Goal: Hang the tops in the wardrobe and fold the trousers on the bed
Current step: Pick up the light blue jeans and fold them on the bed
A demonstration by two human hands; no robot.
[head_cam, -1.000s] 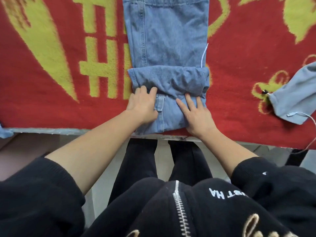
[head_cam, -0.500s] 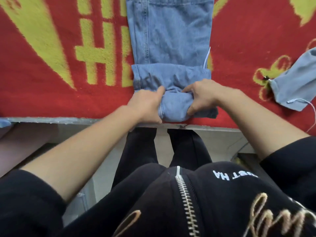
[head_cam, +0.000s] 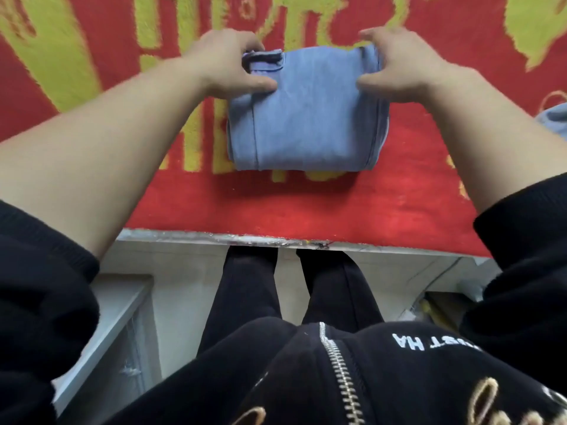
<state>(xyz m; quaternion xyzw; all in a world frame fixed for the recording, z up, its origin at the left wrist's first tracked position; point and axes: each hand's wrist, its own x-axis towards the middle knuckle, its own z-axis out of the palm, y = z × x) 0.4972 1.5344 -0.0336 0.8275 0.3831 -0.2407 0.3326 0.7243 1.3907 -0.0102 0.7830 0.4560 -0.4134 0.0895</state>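
The light blue jeans [head_cam: 306, 118] lie as a compact folded bundle on the red and yellow blanket [head_cam: 294, 207] covering the bed. My left hand [head_cam: 227, 64] grips the bundle's far left corner, thumb on top and fingers curled over the far edge. My right hand [head_cam: 395, 67] grips the far right corner the same way. The image is blurred, so the fingertips behind the far edge are hidden.
A pale blue garment [head_cam: 555, 119] peeks in at the right edge on the blanket. The bed's near edge [head_cam: 276, 239] runs across the middle. Below it are my black-clad legs [head_cam: 294, 286], a white surface [head_cam: 119, 302] at left and clutter [head_cam: 435, 305] at right.
The jeans went from long with only the hem end turned over to a short folded bundle. Both hands moved from the near fold away from me to the bundle's far corners.
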